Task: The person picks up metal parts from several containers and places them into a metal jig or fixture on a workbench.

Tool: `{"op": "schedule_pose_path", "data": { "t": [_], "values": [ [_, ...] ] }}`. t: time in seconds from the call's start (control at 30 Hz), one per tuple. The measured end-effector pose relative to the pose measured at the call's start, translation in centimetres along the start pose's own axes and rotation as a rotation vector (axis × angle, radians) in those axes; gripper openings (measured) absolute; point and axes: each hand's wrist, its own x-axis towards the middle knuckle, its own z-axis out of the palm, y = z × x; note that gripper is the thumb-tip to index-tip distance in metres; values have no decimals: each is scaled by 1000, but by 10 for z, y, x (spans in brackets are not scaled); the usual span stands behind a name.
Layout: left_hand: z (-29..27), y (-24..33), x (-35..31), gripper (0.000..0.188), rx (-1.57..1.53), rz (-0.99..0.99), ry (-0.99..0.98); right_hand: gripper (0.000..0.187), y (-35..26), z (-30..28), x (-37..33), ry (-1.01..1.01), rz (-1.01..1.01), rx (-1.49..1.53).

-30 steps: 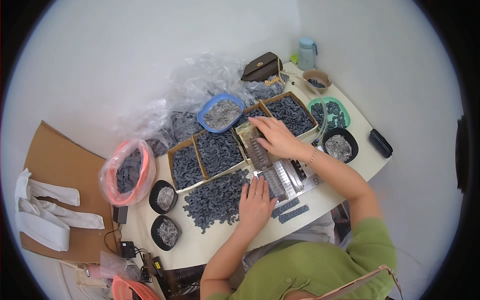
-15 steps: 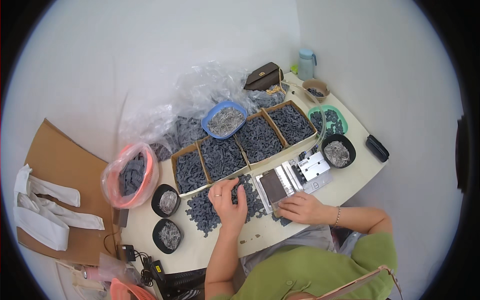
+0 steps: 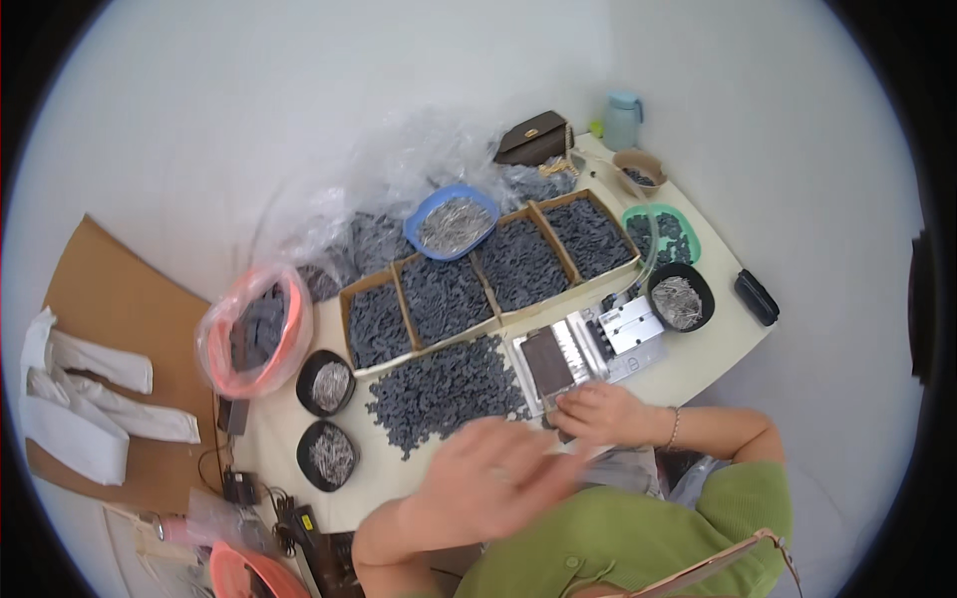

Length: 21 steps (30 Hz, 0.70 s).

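Observation:
My left hand (image 3: 498,483) is smeared by motion over the near table edge, in front of my green shirt; its finger pose and anything in it are unclear. My right hand (image 3: 603,414) rests at the near edge of a metal fixture (image 3: 590,351), fingers curled together on something too small or hidden to make out. A dark brown rectangular block (image 3: 548,361) lies in the fixture, beside a silver pneumatic unit (image 3: 630,326). Left of the fixture spreads a loose pile of small dark grey parts (image 3: 444,389).
A divided cardboard box (image 3: 488,321) full of grey parts stands behind the pile. Metal pins fill a blue basin (image 3: 452,221) and black bowls (image 3: 326,456) (image 3: 682,297). A green tray (image 3: 688,239) sits at right; a pink basket (image 3: 299,329) at left.
My left hand has left the grey pile and swung toward me and to the right, near my body. My right hand stays at the fixture's near edge. The view has shifted slightly.

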Motion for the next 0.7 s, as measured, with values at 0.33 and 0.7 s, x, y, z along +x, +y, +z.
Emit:
{"op": "schedule_pose_path", "data": {
  "t": [0.33, 0.7],
  "values": [
    [-26, 25, 60, 23, -279, 310, -226, 35, 92, -4, 67, 306, 449, 204],
    [-7, 36, 64, 23, -79, 183, -117, 43, 173, 50, 81, 48, 589, 200]
  ]
}}
